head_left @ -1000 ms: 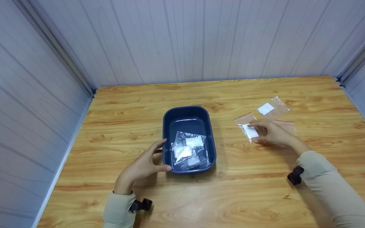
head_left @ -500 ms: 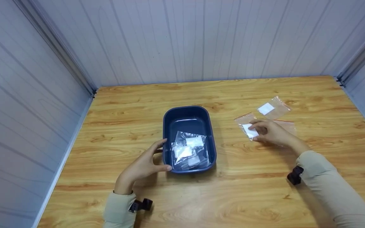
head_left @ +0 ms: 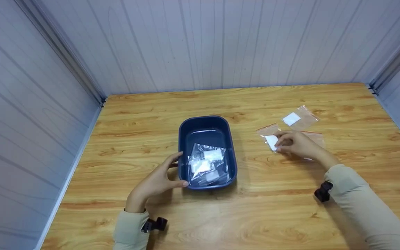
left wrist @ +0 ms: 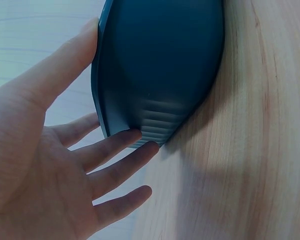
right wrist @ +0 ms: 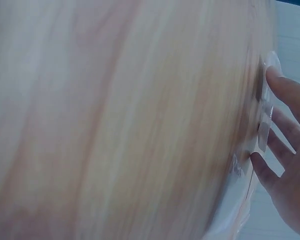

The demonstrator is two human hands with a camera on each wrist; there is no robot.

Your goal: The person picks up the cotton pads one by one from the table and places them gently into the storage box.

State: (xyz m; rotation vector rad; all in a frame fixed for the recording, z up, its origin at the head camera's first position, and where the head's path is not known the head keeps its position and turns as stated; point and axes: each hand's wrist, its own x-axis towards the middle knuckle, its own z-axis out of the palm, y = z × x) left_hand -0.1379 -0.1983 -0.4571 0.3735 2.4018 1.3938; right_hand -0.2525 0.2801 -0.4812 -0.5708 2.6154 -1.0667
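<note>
My left hand (head_left: 155,184) rests against the left side of a dark blue plastic bin (head_left: 205,125), thumb at its near rim. In the left wrist view its fingers are spread, with some fingertips touching the ribbed end of the bin (left wrist: 160,60). Inside the bin lie several clear bags with white packets (head_left: 200,167). My right hand (head_left: 299,146) pinches the right edge of a clear zip bag (head_left: 271,140) holding a white packet, low at the table. In the right wrist view, the thumb and fingers meet plastic (right wrist: 265,127) seen edge-on.
Behind the right hand lies another zip bag (head_left: 293,118) with a white packet. A further zip bag (head_left: 314,138) is partly hidden under that hand. The wood-grain table (head_left: 144,121) is bordered by pale panel walls (head_left: 203,45) at the back and sides.
The right thumb and fingertips have drawn closer together, sliding toward the right edge of the bag's white packet. The left hand and bin have stayed put.
</note>
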